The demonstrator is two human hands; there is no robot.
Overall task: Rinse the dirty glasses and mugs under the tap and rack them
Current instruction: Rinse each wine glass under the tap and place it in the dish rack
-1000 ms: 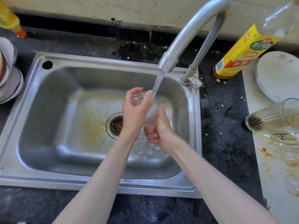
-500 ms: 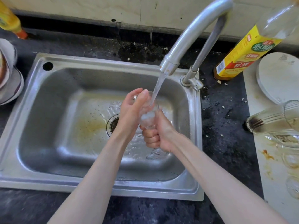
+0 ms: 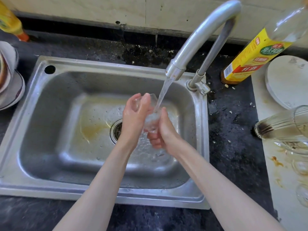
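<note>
A small clear glass (image 3: pixel 152 119) is held over the steel sink (image 3: pixel 55 100) under the water running from the tap (image 3: pixel 196 40). My right hand (image 3: pixel 164 135) grips the glass's lower part, fingers curled round it. My left hand (image 3: pixel 135 114) wraps round its upper part and rim from the left. The stream hits the glass between both hands. Much of the glass is hidden by my fingers. A dirty ribbed glass (image 3: pixel 283 124) lies on its side at the right, on a pale stained board (image 3: pixel 273 164).
A yellow-labelled bottle (image 3: pixel 255 57) stands behind the tap on the dark counter, next to a round white plate (image 3: pixel 286 80). More clear glasses (image 3: pixel 301 165) sit along the right edge. Stacked bowls (image 3: pixel 10 84) stand left of the sink. The drain (image 3: pixel 117 130) lies under my left wrist.
Both hands stay under the stream with the glass. My left hand has shifted around the glass's upper part. The view has drifted slightly.
</note>
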